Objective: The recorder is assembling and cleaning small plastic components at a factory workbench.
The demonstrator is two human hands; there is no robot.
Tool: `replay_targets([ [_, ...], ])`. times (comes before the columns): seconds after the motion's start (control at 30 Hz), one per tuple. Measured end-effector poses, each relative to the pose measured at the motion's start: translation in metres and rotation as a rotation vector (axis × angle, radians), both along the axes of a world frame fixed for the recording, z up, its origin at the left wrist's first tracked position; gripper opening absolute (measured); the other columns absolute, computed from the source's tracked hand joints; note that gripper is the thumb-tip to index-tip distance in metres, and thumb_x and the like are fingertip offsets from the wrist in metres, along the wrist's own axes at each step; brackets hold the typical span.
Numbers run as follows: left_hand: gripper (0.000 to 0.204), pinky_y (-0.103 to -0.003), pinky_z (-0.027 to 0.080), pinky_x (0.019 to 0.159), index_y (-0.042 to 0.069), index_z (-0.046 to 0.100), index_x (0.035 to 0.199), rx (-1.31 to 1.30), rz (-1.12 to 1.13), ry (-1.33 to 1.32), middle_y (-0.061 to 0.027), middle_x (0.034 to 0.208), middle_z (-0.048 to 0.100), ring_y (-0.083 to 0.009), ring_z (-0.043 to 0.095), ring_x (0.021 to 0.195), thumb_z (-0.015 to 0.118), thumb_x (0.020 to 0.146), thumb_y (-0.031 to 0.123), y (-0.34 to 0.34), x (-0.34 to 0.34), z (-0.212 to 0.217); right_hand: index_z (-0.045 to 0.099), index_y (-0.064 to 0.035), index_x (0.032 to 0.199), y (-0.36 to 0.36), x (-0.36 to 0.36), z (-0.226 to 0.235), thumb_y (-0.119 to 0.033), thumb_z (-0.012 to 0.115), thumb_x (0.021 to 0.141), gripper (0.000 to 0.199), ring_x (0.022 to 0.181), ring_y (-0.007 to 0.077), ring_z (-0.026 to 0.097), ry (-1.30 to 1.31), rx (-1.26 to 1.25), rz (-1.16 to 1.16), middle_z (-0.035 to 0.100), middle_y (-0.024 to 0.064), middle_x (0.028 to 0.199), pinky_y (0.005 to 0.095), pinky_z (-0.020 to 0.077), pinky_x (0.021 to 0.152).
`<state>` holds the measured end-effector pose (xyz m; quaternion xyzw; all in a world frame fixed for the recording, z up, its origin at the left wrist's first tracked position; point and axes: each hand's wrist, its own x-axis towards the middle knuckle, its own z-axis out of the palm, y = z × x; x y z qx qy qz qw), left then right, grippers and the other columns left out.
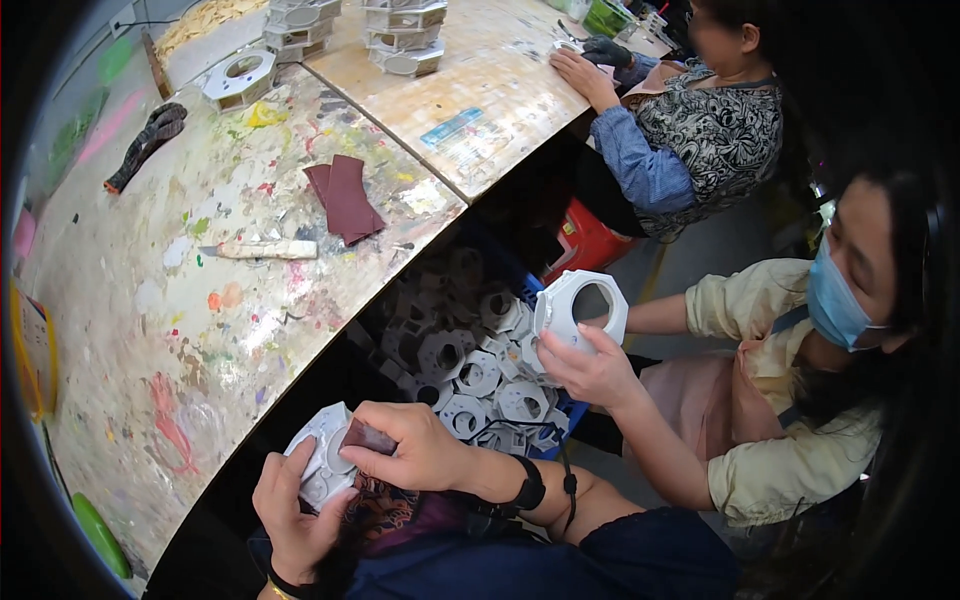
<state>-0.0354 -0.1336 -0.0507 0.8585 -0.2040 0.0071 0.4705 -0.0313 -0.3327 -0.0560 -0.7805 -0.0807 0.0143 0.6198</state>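
My left hand [292, 515] grips a pale grey octagonal casting [322, 470] with raised relief on its face, just off the near edge of the table. Between the thumb and fingers of my right hand [415, 445] is a small folded piece of brown-red sandpaper [367, 438], held against the casting's right side. Beyond my right arm, a blue crate [573, 412] holds a heap of similar pieces [480, 375], many with round openings.
The paint-stained table [130, 290] bears sandpaper sheets [350, 205], a white-handled knife [265, 250], a dark glove [148, 145] and stacked octagonal pieces [405, 40]. At right a masked co-worker holds another octagonal piece [583, 305]; another person sits farther back near a red stool [585, 240].
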Motion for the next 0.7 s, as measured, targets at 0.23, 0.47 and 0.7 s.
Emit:
replay_targets([
  [0.23, 0.056, -0.030, 0.037, 0.056, 0.001, 0.059, 0.119, -0.104, -0.049, -0.016, -0.0108, 0.077, 0.050, -0.0226, 0.049, 0.064, 0.076, 0.071, 0.023, 0.022, -0.005, -0.003, 0.058, -0.0021, 0.084, 0.022, -0.003, 0.008, -0.013, 0.069, 0.082, 0.016, 0.063, 0.0252, 0.064, -0.046, -0.007, -0.037, 0.062, 0.0115, 0.070, 0.0314, 0.0468, 0.055],
  [0.47, 0.055, -0.030, 0.038, 0.059, -0.001, 0.059, 0.120, -0.116, 0.042, -0.042, -0.0110, 0.080, 0.050, -0.0230, 0.049, 0.067, 0.074, 0.069, 0.014, 0.032, -0.016, -0.004, 0.056, -0.0021, 0.088, 0.044, -0.015, 0.007, -0.011, 0.067, 0.082, 0.016, 0.061, 0.0269, 0.064, -0.060, 0.049, -0.086, 0.061, 0.0130, 0.069, 0.0308, 0.0461, 0.053],
  [0.7, 0.053, -0.032, 0.043, 0.057, 0.001, 0.062, 0.114, -0.070, 0.027, -0.114, -0.0117, 0.077, 0.055, -0.0252, 0.053, 0.063, 0.081, 0.067, 0.016, 0.040, -0.011, 0.002, 0.060, -0.0030, 0.087, 0.047, -0.010, 0.010, -0.013, 0.069, 0.082, 0.014, 0.062, 0.0140, 0.064, 0.165, 0.062, -0.195, 0.065, 0.0107, 0.070, 0.0284, 0.0476, 0.056],
])
